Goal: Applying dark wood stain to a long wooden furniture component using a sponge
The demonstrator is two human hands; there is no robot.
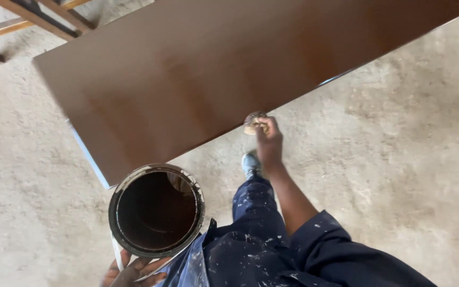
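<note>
My left hand (133,271) grips the underside of a round paint can (156,210) with a stained white rim and dark brown paint inside. My right hand (268,142) is closed around a small paint-soaked sponge or rag (253,123) pressed against the near edge of a large glossy brown board (208,69). The board lies flat and runs from the lower left to the upper right. My right arm is in a dark blue sleeve flecked with paint.
Rough grey concrete floor (399,149) surrounds the board. My paint-spattered blue trouser leg and shoe (251,163) stand just below the board's edge. Wooden frame pieces (33,16) lie at the top left.
</note>
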